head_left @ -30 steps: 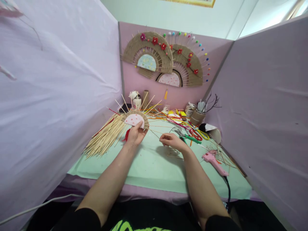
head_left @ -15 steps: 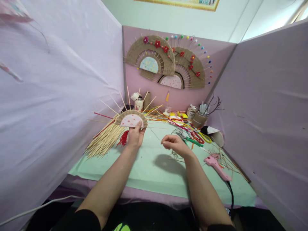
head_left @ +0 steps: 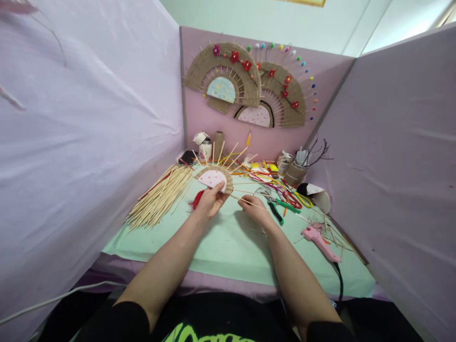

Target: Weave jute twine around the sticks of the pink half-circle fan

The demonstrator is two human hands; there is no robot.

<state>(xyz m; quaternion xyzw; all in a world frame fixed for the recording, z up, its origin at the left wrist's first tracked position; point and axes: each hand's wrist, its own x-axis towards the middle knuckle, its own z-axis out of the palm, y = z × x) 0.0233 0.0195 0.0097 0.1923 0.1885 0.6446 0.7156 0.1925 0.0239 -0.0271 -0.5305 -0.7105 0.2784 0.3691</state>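
My left hand [head_left: 213, 202] grips a small half-round fan [head_left: 228, 176] by its lower right edge, thumb on the pink dotted centre. Woven twine bands the centre, and several thin sticks [head_left: 238, 156] spread out from it. The fan is tilted down to the right. A red tassel [head_left: 196, 199] hangs below it, beside my left wrist. Close to the fan's right end, my right hand [head_left: 251, 205] is closed in a pinch on the thin twine, which is hard to see now. A lower stick of the fan crosses in front of the right fingers.
Loose sticks [head_left: 160, 199] lie in a pile at left. Green-handled pliers [head_left: 276, 212], coloured cords [head_left: 294, 202] and a pink glue gun [head_left: 322, 243] lie at right. Behind stand a jar [head_left: 205, 151] and a pot of twigs [head_left: 295, 172]. Two large fans [head_left: 245, 85] hang on the back panel.
The fan has moved right and turned clockwise in my left hand, away from the stick pile. My right hand has come closer to its edge, and the twine span between them has shortened.
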